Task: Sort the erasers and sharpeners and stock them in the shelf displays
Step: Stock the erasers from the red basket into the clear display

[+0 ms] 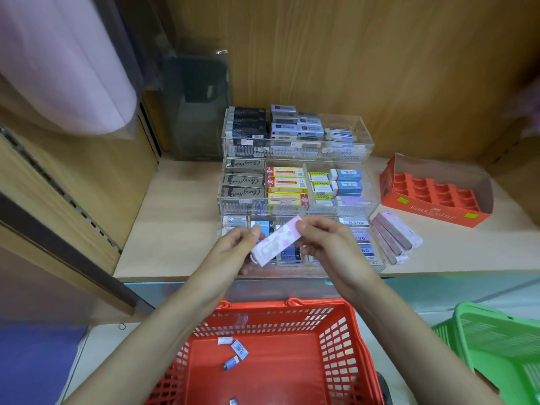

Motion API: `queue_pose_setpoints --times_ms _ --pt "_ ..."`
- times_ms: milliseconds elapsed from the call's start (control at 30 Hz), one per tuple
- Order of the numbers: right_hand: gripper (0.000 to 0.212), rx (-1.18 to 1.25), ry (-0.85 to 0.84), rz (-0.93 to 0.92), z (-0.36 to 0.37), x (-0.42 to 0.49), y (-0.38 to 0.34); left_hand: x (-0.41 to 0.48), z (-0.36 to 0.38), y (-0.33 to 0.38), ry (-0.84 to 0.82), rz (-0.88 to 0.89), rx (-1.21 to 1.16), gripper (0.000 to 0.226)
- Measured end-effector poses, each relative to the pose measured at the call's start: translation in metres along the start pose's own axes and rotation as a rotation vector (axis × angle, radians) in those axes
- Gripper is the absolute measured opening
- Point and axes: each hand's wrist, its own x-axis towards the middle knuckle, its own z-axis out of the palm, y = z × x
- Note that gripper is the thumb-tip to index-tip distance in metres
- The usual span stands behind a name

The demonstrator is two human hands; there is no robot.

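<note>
Above the front tier of the acrylic display (292,154), a pink flowered box (276,241) hangs slantwise. The left hand (233,251) pinches its lower end and the right hand (327,244) pinches its upper end. Both grips look light, fingertips only, so a slip could drop it into the red basket (336,331) below or onto the packed erasers. Its likely home is the pile of matching pink boxes (394,238) just beside the display; that pile leans, and a careless nudge could spill it.
</note>
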Motion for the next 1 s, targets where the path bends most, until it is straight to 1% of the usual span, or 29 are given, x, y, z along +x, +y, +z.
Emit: queue_pose_setpoints --times_ms 133,167,233,267,333,433,467,500,600,633,800,900,967,1000 --pt "0.014 0.183 0.084 -0.010 -0.022 -0.008 -0.003 0.004 0.008 -0.004 0.057 -0.053 -0.004 0.018" --pt "0.012 0.161 0.132 -0.013 -0.031 -0.011 -0.002 0.005 0.013 -0.005 0.070 -0.073 -0.025 0.019" --pt "0.012 0.037 0.264 -0.009 -0.052 -0.015 0.002 0.005 0.025 -0.004 0.078 -0.075 -0.074 0.023" --pt "0.014 -0.019 0.338 -0.013 -0.065 -0.014 0.005 0.004 0.031 -0.003 0.058 -0.054 -0.088 0.025" --pt "0.016 -0.050 0.482 -0.050 -0.091 -0.014 -0.001 0.002 0.044 0.000 -0.002 -0.002 -0.090 0.027" --pt "0.009 -0.078 0.664 -0.169 -0.139 -0.010 -0.018 0.001 0.059 -0.002 -0.084 0.057 -0.102 0.026" --pt "0.004 -0.072 0.689 -0.180 -0.154 -0.007 -0.022 0.000 0.063 -0.003 -0.093 0.051 -0.124 0.024" --pt "0.004 -0.059 0.700 -0.170 -0.169 -0.004 -0.022 -0.001 0.067 -0.004 -0.091 0.041 -0.150 0.022" --pt "0.020 -0.082 0.711 -0.096 -0.199 0.010 -0.002 -0.001 0.081 -0.010 -0.041 0.012 -0.151 0.020" --pt "0.021 -0.113 0.705 -0.078 -0.202 0.015 0.008 -0.001 0.084 -0.012 -0.023 0.007 -0.144 0.020" --pt "0.006 -0.265 0.733 -0.040 -0.206 0.041 0.050 0.002 0.100 -0.012 -0.021 -0.026 -0.156 0.021" --pt "0.014 -0.363 0.716 0.009 -0.205 0.046 0.062 0.003 0.101 -0.012 -0.003 -0.055 -0.185 0.024" --pt "0.021 -0.478 0.736 -0.027 -0.203 0.042 0.060 0.003 0.100 -0.011 0.009 -0.059 -0.183 0.024" --pt "0.024 -0.561 0.772 -0.081 -0.201 0.037 0.054 0.002 0.099 -0.010 0.007 -0.059 -0.178 0.024"
